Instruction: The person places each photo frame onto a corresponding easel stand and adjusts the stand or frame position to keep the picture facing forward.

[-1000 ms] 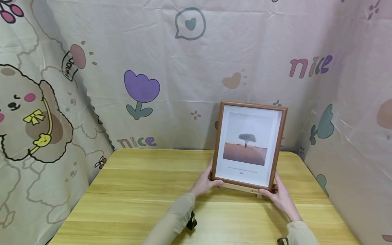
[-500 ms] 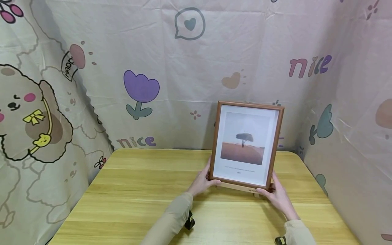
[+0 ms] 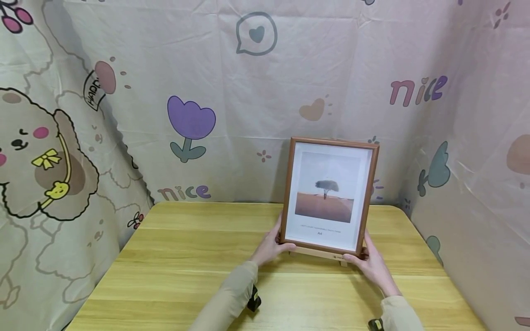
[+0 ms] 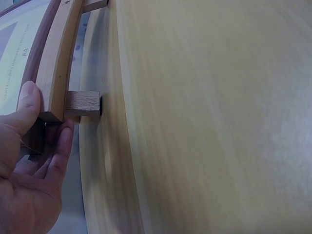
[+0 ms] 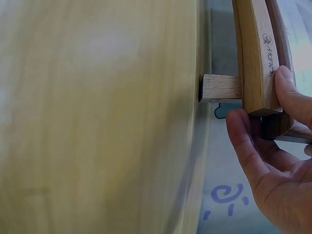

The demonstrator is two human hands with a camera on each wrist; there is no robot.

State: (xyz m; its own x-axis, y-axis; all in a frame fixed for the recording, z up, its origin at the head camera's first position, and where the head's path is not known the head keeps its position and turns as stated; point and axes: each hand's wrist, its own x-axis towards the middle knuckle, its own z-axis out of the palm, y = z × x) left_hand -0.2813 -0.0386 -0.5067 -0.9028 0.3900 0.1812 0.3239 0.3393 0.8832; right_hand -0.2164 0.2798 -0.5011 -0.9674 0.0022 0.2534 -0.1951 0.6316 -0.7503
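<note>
A brown-framed picture (image 3: 325, 197) of a lone tree on reddish ground leans upright on a small wooden easel (image 3: 319, 253). My left hand (image 3: 270, 247) grips the frame's lower left corner, thumb on the front edge and fingers behind. At the lower right corner my right hand (image 3: 374, 265) holds the frame the same way. The left wrist view shows the left thumb (image 4: 29, 97) on the frame beside the easel's ledge (image 4: 57, 63). In the right wrist view, the right thumb (image 5: 288, 85) presses by the ledge, which bears a printed logo (image 5: 268, 48).
The wooden table (image 3: 186, 266) extends to the left and in front of the easel. Behind it hangs a patterned cloth (image 3: 256, 92), and more cloth closes off both sides. Short easel legs (image 5: 222, 88) meet the tabletop.
The picture frame and easel have shifted slightly to the left along the table, both hands moving with them. The grip looks the same throughout.
</note>
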